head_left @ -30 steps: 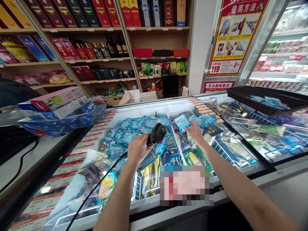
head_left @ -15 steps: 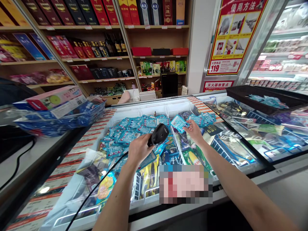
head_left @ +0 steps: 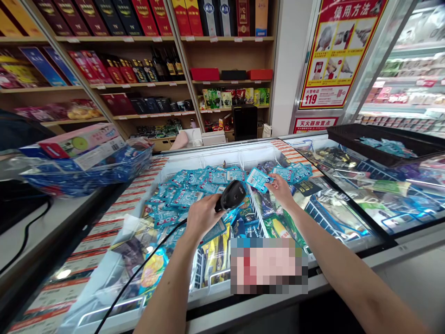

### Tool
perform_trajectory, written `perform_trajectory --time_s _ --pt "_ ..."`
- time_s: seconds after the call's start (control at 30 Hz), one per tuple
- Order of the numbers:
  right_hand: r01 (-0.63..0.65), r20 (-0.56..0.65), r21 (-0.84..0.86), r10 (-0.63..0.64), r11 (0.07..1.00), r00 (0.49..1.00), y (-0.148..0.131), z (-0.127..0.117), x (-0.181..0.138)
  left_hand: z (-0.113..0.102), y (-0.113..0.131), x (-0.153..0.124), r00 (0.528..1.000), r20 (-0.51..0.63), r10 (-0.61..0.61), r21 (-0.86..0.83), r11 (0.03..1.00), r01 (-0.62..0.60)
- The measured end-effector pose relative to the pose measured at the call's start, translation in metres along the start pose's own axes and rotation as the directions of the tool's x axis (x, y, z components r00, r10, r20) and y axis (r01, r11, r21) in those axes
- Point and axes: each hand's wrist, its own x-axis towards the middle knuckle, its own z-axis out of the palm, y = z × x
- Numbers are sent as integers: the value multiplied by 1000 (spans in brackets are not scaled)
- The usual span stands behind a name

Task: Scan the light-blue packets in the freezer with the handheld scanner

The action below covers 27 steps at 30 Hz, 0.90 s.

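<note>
My left hand is wrapped round the handle of a black barcode scanner, whose head points to the right. A black cable runs from it down to the lower left. My right hand pinches the edge of a small blue packet, its printed side up, just beyond the scanner's head. Many similar blue packets lie heaped on the freezer's glass top to the left. A smaller group of blue packets lies beyond my right hand.
Below the packets is a chest freezer with bagged food in wire baskets. A black tray holding blue packets stands at the right, and a blue basket topped with boxes at the left. Stocked shelves line the back.
The scanner and my left hand have shifted very slightly to the right and down. My right hand still pinches the packet in nearly the same place.
</note>
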Motion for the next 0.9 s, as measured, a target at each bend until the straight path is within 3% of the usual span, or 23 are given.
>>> perform_trajectory --time_s 0.9 --pt "21 -26 -85 -23 996 999 -5 -1 -3 -3 3 0 999 19 -25 7 1000 25"
